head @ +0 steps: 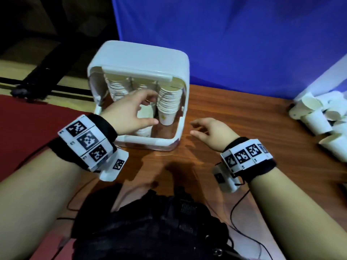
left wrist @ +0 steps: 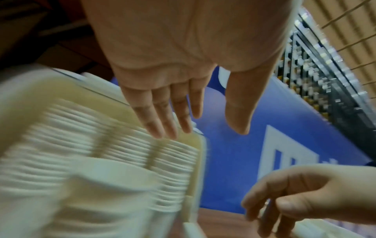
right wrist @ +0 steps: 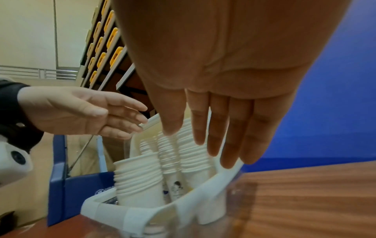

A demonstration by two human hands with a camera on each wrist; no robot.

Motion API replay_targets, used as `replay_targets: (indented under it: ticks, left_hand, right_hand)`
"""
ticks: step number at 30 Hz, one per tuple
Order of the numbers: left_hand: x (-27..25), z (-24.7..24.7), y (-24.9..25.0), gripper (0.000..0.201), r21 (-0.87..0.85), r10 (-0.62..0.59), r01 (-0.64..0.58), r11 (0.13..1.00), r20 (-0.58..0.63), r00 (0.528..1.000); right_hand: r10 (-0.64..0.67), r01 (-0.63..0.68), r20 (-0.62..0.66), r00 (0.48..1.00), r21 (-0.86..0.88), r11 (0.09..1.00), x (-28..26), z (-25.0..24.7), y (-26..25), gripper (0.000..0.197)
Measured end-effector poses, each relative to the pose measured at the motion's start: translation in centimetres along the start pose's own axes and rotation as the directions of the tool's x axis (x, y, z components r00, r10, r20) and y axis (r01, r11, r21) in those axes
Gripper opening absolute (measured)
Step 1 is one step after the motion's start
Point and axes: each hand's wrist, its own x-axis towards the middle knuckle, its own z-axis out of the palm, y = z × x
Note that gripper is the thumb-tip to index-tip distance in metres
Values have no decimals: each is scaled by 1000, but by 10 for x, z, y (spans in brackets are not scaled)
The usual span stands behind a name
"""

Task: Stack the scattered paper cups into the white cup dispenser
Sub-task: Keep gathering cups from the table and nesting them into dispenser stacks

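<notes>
The white cup dispenser (head: 139,59) stands on the wooden table (head: 234,109), its open front facing me. Inside hang three stacks of white paper cups; the right stack (head: 169,102) and left stack (head: 117,89) show well. My left hand (head: 148,109) reaches into the opening in front of the middle stack, fingers straight and spread, holding nothing (left wrist: 203,128). My right hand (head: 199,128) hovers low over the table just right of the dispenser, fingers extended and empty (right wrist: 199,141). A pile of scattered paper cups (head: 317,117) lies at the far right.
A blue backdrop (head: 234,44) rises behind the table. Red floor (head: 28,128) lies to the left, past the table's edge. Thin black cables (head: 242,201) trail over the table near my body. Bare wood lies between the dispenser and the cup pile.
</notes>
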Motion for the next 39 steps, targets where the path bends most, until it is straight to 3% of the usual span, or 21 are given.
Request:
replay_targets:
  ticks: [5,10,13,17,21,24,27,31,36,39]
  left_hand:
    - [38,85,80,49,-31,67,-62,998,197,978]
    - [80,196,179,42,13,138,-156,988,405,904]
    - [99,253,233,41,5,166,-193,981,487,858]
    - [124,339,305,41,12,178,-228,974,580,795]
    - [138,409,356,41,21,170,-226,974,596,785]
    - [143,445,381,43,30,165,-226,974,595,786]
    - [148,469,394,40,72,133,-227,971,625,769]
    - [148,481,397,26,82,96,-195,977,648,755]
    - [145,468,388,16,27,110,-170,985,661,742]
    - [145,453,384,14,23,112,-169,985,656,746]
  right_hand:
    - [145,-146,-59,988,-9,989,-68,-37,90,42]
    - [335,-339,-130,933,-7,941,-163,-82,207,40]
    - [444,-454,-178,878,-16,891,-214,-101,266,38]
    - [604,-637,-277,748,-40,770,-286,-127,343,37]
    - [731,-764,-245,637,-77,640,-326,-130,396,45]
    - [770,-789,-194,608,-39,613,-335,-120,419,58]
    - [772,-794,-222,596,-21,607,-333,-116,432,65]
    - [746,-776,-268,610,-12,630,-327,-114,440,57]
    - [747,-775,-259,612,-9,631,-325,-110,439,53]
    - [759,-779,-211,616,-15,627,-325,-107,435,64]
